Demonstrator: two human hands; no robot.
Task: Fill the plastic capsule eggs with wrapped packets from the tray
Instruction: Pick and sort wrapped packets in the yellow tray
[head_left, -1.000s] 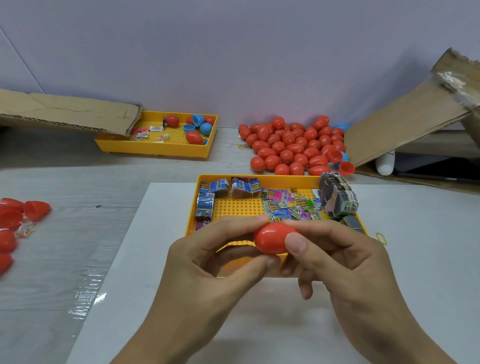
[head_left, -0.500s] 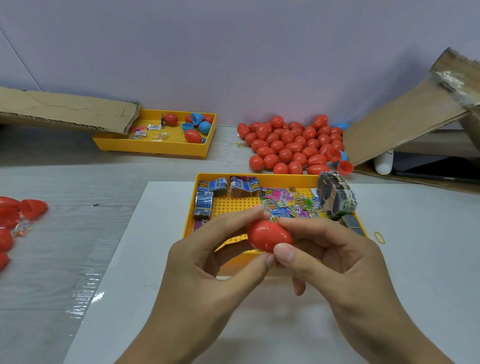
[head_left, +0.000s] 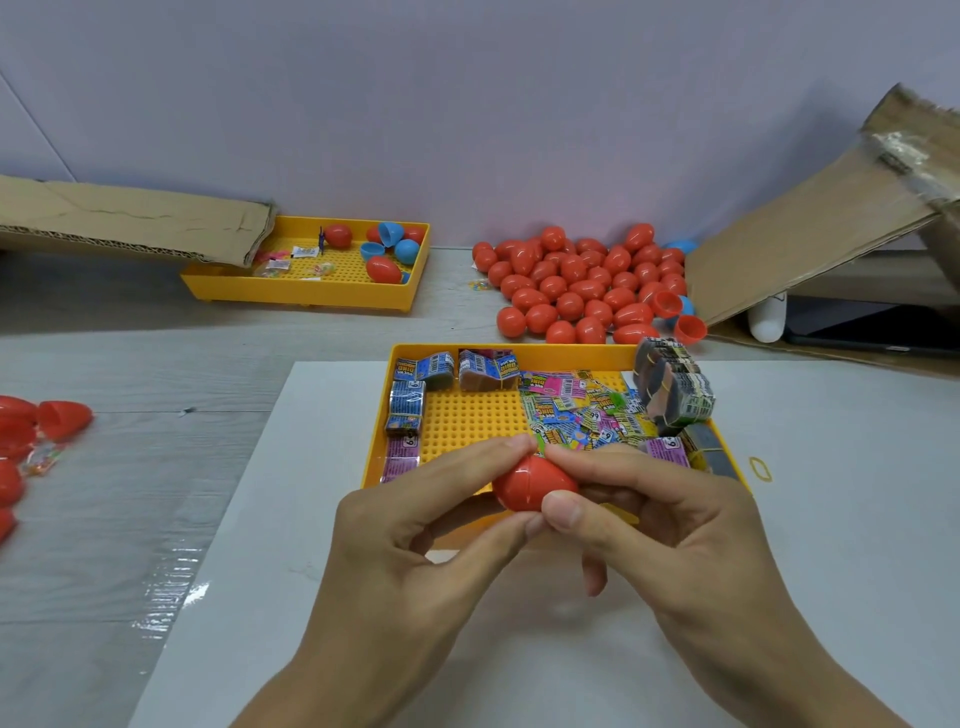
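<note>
From the head view, we held a red capsule egg (head_left: 532, 488) between both hands just above the near rim of the yellow tray (head_left: 519, 351), which sat on a white sheet on the counter (head_left: 156, 467). Our left hand (head_left: 415, 561) kept a narrow grip, forefinger over the top of the egg and thumb under it; our right hand (head_left: 675, 525) pinched the other end, its thumb pressed on the near face. The egg looked shut, its seam a thin line, so we judged this capsule filled and being pressed closed or checked. Against the frame a second before, the egg had turned in our fingers, from lying broadside to pointing more toward the tray, and the right thumb had slid from its upper side to its near underside; the hands had barely shifted otherwise. Loose wrapped packets (head_left: 576, 415) lay in the tray's right half, with banded bundles (head_left: 672, 389) at its far right corner and blue stacks (head_left: 408, 400) along its left wall. A heap of closed red eggs (head_left: 576, 286) waited well beyond the tray, and a second yellow tray (head_left: 311, 293) stood far left.
</note>
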